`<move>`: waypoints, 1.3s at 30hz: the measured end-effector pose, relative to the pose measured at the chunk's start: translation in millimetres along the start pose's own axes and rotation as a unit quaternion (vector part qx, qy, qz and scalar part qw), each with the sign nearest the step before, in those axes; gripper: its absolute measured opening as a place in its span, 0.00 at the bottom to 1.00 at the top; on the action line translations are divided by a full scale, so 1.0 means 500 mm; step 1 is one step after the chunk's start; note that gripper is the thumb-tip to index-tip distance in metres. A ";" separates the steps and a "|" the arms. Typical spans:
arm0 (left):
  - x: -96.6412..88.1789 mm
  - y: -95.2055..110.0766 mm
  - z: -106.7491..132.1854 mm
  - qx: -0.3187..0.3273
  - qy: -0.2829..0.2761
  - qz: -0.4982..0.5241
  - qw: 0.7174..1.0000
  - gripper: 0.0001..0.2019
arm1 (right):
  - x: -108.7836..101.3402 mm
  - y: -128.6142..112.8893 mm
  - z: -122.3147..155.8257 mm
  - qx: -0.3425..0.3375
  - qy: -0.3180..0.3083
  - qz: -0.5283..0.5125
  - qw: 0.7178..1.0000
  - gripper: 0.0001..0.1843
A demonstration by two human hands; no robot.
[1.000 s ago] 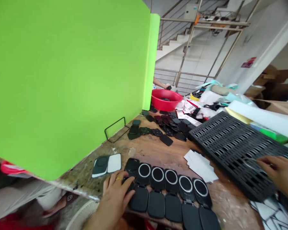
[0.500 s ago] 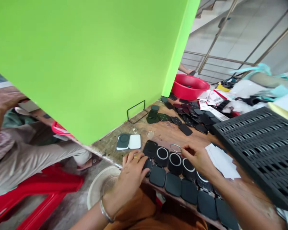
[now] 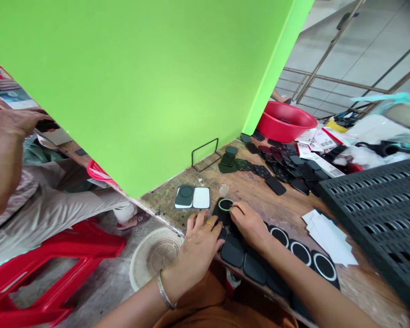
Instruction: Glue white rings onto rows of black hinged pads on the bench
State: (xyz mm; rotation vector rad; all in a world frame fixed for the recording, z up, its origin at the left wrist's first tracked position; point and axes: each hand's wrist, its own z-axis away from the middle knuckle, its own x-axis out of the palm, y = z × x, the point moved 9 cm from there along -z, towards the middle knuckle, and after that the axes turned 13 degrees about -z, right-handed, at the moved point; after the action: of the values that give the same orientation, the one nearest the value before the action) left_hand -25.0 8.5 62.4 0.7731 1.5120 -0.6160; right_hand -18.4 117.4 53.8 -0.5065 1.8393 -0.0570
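Observation:
A row of black hinged pads (image 3: 294, 253) lies along the near edge of the wooden table (image 3: 256, 193); some of them carry a white ring. My left hand (image 3: 200, 243) rests on the leftmost pad (image 3: 224, 210), fingers curled down on its near half. My right hand (image 3: 249, 223) pinches a thin ring (image 3: 225, 204) and holds it on the round top of that same pad. A black-and-white pad (image 3: 192, 197) lies apart just to the left.
A green screen (image 3: 150, 82) stands at the back left. A heap of black parts (image 3: 280, 161), a red basin (image 3: 285, 122), a black slotted tray (image 3: 382, 214) and white cards (image 3: 330, 230) fill the right. Another person sits at left by a red stool (image 3: 51, 269).
My right hand came from the slotted tray carrying a ring and has set it on the leftmost pad. The view swung left and down. My left hand stayed on that pad.

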 end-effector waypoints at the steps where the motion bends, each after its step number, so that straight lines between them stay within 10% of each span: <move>1: 0.001 -0.001 0.001 0.001 0.001 0.001 1.000 0.15 | 0.004 -0.004 -0.003 -0.003 -0.008 0.009 1.000 0.10; 33: 0.005 0.001 -0.049 0.028 0.044 -0.069 0.996 0.15 | 0.005 -0.020 -0.010 0.036 -0.058 -0.007 0.998 0.09; 39: 0.013 -0.005 -0.050 0.048 0.074 -0.103 0.991 0.15 | -0.092 0.019 0.081 0.116 0.068 -0.159 0.978 0.15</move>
State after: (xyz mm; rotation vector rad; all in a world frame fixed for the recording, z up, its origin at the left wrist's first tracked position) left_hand -42.8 26.6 57.8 0.7538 1.7225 -0.8040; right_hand 26.6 151.7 78.8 -0.6394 1.8388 -0.5291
